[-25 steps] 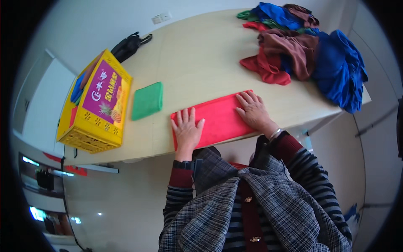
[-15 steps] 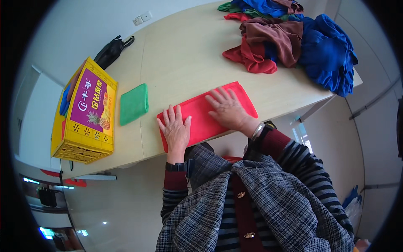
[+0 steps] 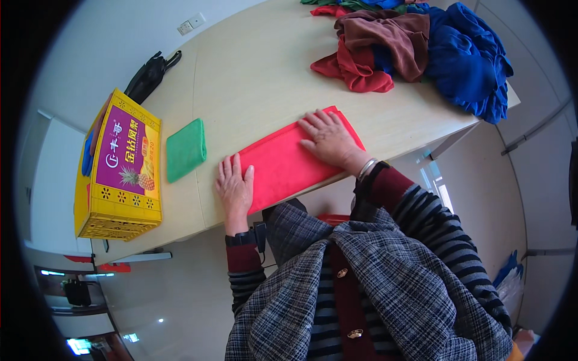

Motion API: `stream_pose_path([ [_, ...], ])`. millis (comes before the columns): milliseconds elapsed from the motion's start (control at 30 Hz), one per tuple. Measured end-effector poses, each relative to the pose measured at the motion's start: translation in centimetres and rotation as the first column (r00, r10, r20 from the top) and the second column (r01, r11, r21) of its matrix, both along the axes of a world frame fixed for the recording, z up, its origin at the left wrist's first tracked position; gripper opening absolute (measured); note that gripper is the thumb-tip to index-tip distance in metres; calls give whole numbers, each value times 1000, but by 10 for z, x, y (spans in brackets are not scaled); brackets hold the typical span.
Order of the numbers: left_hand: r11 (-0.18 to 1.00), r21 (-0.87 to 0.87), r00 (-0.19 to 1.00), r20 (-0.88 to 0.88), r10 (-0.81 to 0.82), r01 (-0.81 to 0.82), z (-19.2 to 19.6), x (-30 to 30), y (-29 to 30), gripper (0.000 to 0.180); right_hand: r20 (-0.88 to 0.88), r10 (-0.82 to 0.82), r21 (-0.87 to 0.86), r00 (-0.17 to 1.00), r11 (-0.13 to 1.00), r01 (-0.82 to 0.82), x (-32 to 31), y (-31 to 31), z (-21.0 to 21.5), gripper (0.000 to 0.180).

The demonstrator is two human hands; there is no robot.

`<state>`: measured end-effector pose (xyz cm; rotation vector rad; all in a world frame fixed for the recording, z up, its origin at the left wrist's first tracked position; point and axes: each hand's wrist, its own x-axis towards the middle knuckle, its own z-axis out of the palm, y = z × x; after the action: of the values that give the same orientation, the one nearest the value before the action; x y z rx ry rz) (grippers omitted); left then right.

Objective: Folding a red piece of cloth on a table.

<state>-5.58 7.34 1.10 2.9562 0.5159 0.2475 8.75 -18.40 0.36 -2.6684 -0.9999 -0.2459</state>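
Observation:
A red cloth (image 3: 283,165), folded into a long flat rectangle, lies along the near edge of the table. My left hand (image 3: 233,188) rests on its left end, fingers stretched out and pointing away from me. Toward the cloth's right end, my right hand (image 3: 330,141) lies flat with its fingers a little apart. Neither hand grips anything. Just left of the red cloth sits a smaller green cloth (image 3: 186,150), folded into a neat rectangle.
The pale wooden table (image 3: 253,78) carries a yellow plastic crate (image 3: 114,219) with cloths inside at the left. Behind it lies a black bag (image 3: 146,78). Crumpled brown cloth (image 3: 397,42), red cloth (image 3: 355,75) and blue cloth (image 3: 466,66) are heaped at the far right.
My left hand has slid left to the end of the red cloth. My right hand has shifted slightly toward the cloth's right end. The whole view has tilted a little.

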Motion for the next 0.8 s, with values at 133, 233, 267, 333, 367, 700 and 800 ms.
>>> stream_pose_path([
  [133, 997, -8, 997, -17, 73, -73, -3, -10, 16, 67, 5, -72, -8, 997, 997, 72, 6, -19, 1, 61],
  [233, 992, 21, 992, -11, 127, -127, -6, -17, 22, 68, -30, -107, -18, 994, 994, 106, 8, -26, 6, 61],
  [267, 991, 22, 992, -6, 129, -129, -6, -19, 23, 68, -48, -129, -24, 990, 991, 128, 9, -30, 6, 61],
  [333, 990, 14, 990, -3, 140, -140, -5, -24, 24, 67, -37, -137, -14, 990, 991, 136, 10, -40, 6, 60],
  [367, 989, 9, 989, -1, 145, -145, -4, -26, 23, 67, -31, -147, -5, 989, 989, 147, 11, -44, 5, 60],
  [700, 987, 144, 988, 127, -87, 68, 18, -20, -60, 59, 73, 5, 57, 997, 998, -9, -48, 10, 23, 59],
  [800, 974, 128, 976, 94, -197, 185, 8, -10, -77, 58, 2, 112, 15, 994, 994, -112, -65, 29, 14, 59],
])
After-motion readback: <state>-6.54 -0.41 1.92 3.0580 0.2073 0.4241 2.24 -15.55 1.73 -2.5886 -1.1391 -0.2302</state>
